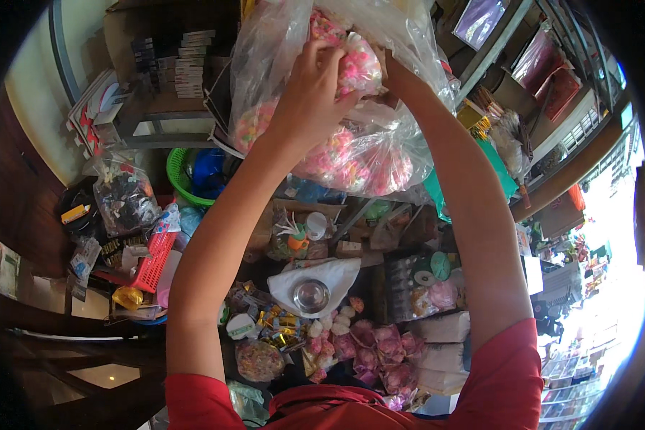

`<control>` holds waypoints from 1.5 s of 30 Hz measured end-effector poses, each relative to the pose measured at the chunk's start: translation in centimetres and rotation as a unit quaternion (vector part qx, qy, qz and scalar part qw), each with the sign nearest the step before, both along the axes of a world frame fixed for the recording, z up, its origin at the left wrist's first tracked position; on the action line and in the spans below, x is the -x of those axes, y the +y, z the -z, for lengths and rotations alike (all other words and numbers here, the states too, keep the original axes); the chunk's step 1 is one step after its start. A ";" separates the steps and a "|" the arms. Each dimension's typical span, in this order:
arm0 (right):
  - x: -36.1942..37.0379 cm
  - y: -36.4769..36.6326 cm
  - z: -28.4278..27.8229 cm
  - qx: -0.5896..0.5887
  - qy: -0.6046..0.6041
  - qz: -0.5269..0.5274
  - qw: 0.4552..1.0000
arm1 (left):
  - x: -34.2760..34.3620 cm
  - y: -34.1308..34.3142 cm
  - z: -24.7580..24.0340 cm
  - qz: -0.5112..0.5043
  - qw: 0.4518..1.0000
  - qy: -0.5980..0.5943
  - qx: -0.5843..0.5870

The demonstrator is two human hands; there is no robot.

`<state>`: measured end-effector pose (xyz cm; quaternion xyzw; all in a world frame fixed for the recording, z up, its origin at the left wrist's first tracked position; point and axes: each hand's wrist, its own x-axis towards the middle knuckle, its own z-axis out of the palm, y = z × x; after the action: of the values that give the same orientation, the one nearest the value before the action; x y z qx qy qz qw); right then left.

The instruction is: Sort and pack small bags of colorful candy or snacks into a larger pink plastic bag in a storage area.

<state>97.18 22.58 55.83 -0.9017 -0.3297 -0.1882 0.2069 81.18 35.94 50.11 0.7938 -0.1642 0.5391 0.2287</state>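
A large clear plastic bag (265, 43) sits high in front of me, filled with smaller clear packets of pink, white and yellow pieces. My left hand (314, 93) reaches into its mouth, with the fingers curled round one small packet (360, 66). From the other side my right hand (403, 77) goes in beside the same packet; its fingers are hidden behind the packet and the plastic, so its grip cannot be made out. More of these packets (337, 154) press against the bag's lower wall, below my hands.
Below my arms stand a round metal bowl (311, 295) on white cloth, pink wrapped bundles (387, 351) and white packs (441, 351). A green basket (183, 175) and a red basket (154, 261) are at left. Metal shelving (498, 46) rises at upper right.
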 end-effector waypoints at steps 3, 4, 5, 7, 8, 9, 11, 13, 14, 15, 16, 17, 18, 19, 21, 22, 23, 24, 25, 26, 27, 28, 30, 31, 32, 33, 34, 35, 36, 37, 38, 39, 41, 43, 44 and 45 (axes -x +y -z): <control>2.7 0.4 0.0 -0.081 0.079 -0.048 0.992 | 0.5 0.9 0.4 0.073 0.992 0.014 0.099; 3.7 0.6 0.1 -0.112 0.111 -0.065 0.985 | 0.9 1.1 0.6 0.133 0.970 0.063 0.196; 4.9 0.8 0.3 -0.146 0.149 -0.084 0.974 | 1.1 1.3 0.6 0.143 0.967 0.005 0.209; 7.7 1.5 0.4 -0.218 0.230 -0.123 0.941 | 2.7 1.7 0.7 0.203 0.938 -0.043 0.278; 9.1 1.9 0.4 -0.252 0.268 -0.140 0.919 | 3.5 1.9 0.6 0.262 0.896 -0.063 0.352; 10.7 2.2 0.4 -0.285 0.306 -0.157 0.895 | 5.0 2.1 0.8 0.276 0.867 -0.056 0.411; 14.2 2.6 0.6 -0.353 0.390 -0.176 0.832 | 8.6 2.9 1.1 0.267 0.842 -0.079 0.461; 17.8 2.5 1.1 -0.405 0.490 -0.217 0.741 | 12.8 3.6 1.7 0.249 0.827 -0.081 0.497; 19.6 2.0 1.5 -0.465 0.581 -0.221 0.630 | 14.7 3.5 2.4 0.246 0.824 -0.082 0.504; 21.4 1.3 2.5 -0.438 0.579 -0.261 0.636 | 16.7 3.1 3.7 0.218 0.795 -0.093 0.558; 23.2 0.5 3.8 -0.419 0.582 -0.301 0.629 | 18.9 2.6 5.2 0.207 0.783 -0.105 0.577; 24.7 -0.5 5.2 -0.386 0.585 -0.307 0.644 | 20.8 2.4 6.8 0.180 0.749 -0.093 0.631; 25.9 -1.6 6.8 -0.346 0.579 -0.344 0.653 | 22.7 2.5 8.5 0.196 0.753 -0.080 0.623; 27.3 -2.5 9.2 -0.351 0.538 -0.327 0.693 | 24.5 2.0 10.7 0.148 0.715 -0.033 0.683; 30.3 -6.7 14.2 -0.336 0.549 -0.242 0.726 | 27.6 0.5 16.2 0.156 0.662 0.102 0.726; 31.7 -8.3 17.4 -0.347 0.556 -0.214 0.724 | 28.3 -0.4 19.4 0.158 0.611 0.173 0.757; 32.9 -10.4 20.8 -0.382 0.585 -0.201 0.687 | 28.4 -1.7 23.0 0.217 0.551 0.264 0.761; 34.2 -12.8 24.3 -0.393 0.594 -0.161 0.684 | 29.2 -3.3 26.3 0.215 0.521 0.353 0.747; 35.4 -14.8 27.9 -0.353 0.613 -0.062 0.704 | 29.9 -5.1 29.5 0.218 0.489 0.440 0.721; 37.0 -16.5 31.4 -0.356 0.649 0.055 0.670 | 30.7 -7.4 32.3 0.218 0.515 0.510 0.653; 38.8 -18.7 34.3 -0.360 0.652 0.109 0.659 | 31.2 -9.6 34.9 0.205 0.485 0.563 0.638; 40.6 -21.0 36.8 -0.378 0.665 0.137 0.630 | 31.6 -11.7 37.1 0.203 0.468 0.601 0.615; 43.1 -25.1 40.9 -0.380 0.684 0.197 0.591 | 32.0 -14.8 41.0 0.257 0.355 0.686 0.581; 44.3 -26.9 42.5 -0.369 0.675 0.235 0.594 | 32.0 -16.2 42.7 0.241 0.349 0.699 0.576; 45.2 -28.5 43.8 -0.355 0.665 0.272 0.598 | 31.9 -17.7 44.3 0.260 0.406 0.688 0.542; 45.4 -29.8 45.0 -0.366 0.660 0.284 0.591 | 31.8 -18.7 45.5 0.279 0.462 0.673 0.506; 45.2 -30.8 46.0 -0.366 0.657 0.298 0.588 | 31.6 -19.2 46.5 0.282 0.459 0.674 0.504; 44.8 -31.3 46.8 -0.197 0.521 0.310 0.771 | 31.3 -19.5 47.3 0.208 0.531 0.696 0.435; 44.2 -31.9 47.2 -0.065 0.446 0.325 0.831 | 30.9 -19.4 47.9 0.121 0.580 0.723 0.356; 43.6 -32.3 47.3 -0.009 0.392 0.338 0.855 | 30.3 -18.9 48.2 0.116 0.583 0.717 0.365; 43.0 -32.8 46.9 -0.041 0.372 0.296 0.879 | 29.8 -18.0 48.2 0.121 0.601 0.701 0.365; 42.3 -32.9 46.7 -0.077 0.416 0.300 0.855 | 29.2 -17.0 48.0 0.129 0.600 0.692 0.379; 40.9 -33.1 45.9 -0.116 0.442 0.281 0.844 | 28.1 -14.7 46.9 0.132 0.614 0.677 0.384; 39.8 -32.4 45.2 -0.179 0.555 0.205 0.786 | 27.5 -12.3 45.4 0.145 0.612 0.659 0.412; 39.3 -31.8 45.0 -0.193 0.545 0.170 0.798 | 27.2 -11.0 44.7 0.153 0.598 0.659 0.430; 39.1 -31.1 44.6 -0.124 0.518 0.134 0.836 | 27.2 -10.1 44.0 0.156 0.613 0.644 0.431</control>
<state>58.07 -8.50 11.22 -0.8695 -0.0243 0.2415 0.4303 54.00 25.89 6.06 0.7094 0.1554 -0.1460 0.6717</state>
